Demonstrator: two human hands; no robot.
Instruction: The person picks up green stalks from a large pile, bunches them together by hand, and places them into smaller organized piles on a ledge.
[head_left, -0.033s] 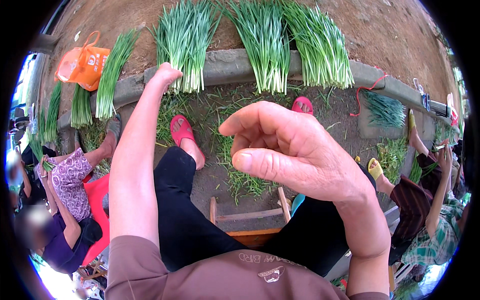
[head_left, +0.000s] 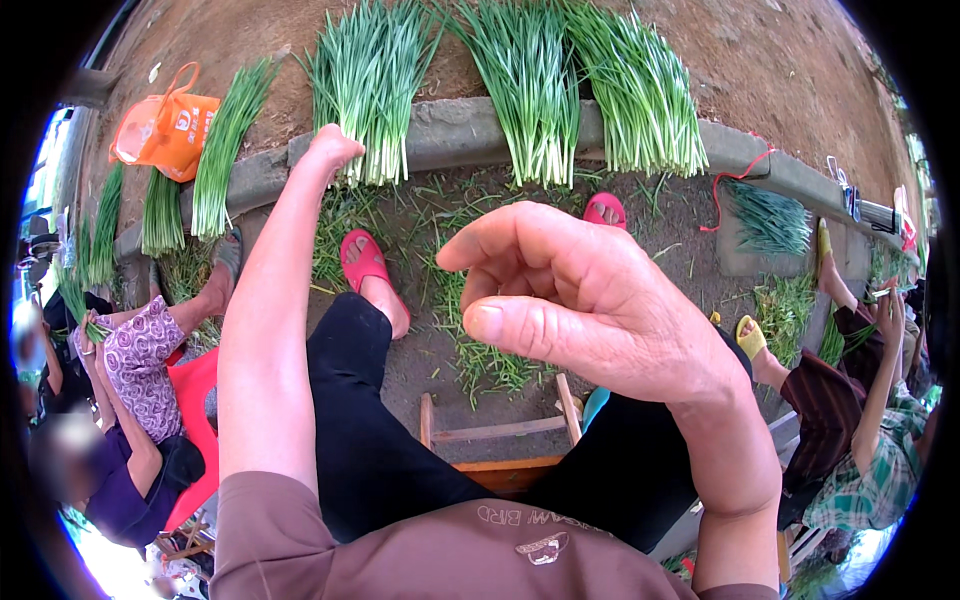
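Outstretched ahead, my left hand (head_left: pixel 335 148) is at the pale root ends of a pile of garlic chives (head_left: pixel 376 75). Its fingers are hidden, so I cannot see whether they grip any stalks. Close in front of my body, my right hand (head_left: pixel 570 290) is raised with curved fingers and the thumb apart, holding nothing. Two more piles of chives, one in the middle (head_left: pixel 522 95) and one to its right (head_left: pixel 645 95), lie across the concrete curb (head_left: pixel 450 135), green leaves pointing away and white ends toward me.
An orange bag (head_left: pixel 170 130) stands at the far left beside another chive bundle (head_left: pixel 228 150). Chive scraps (head_left: pixel 490 365) litter the ground around my pink sandals (head_left: pixel 365 262). A wooden stool frame (head_left: pixel 500 430) is between my knees. Seated people work at left (head_left: pixel 150 350) and right (head_left: pixel 850 420).
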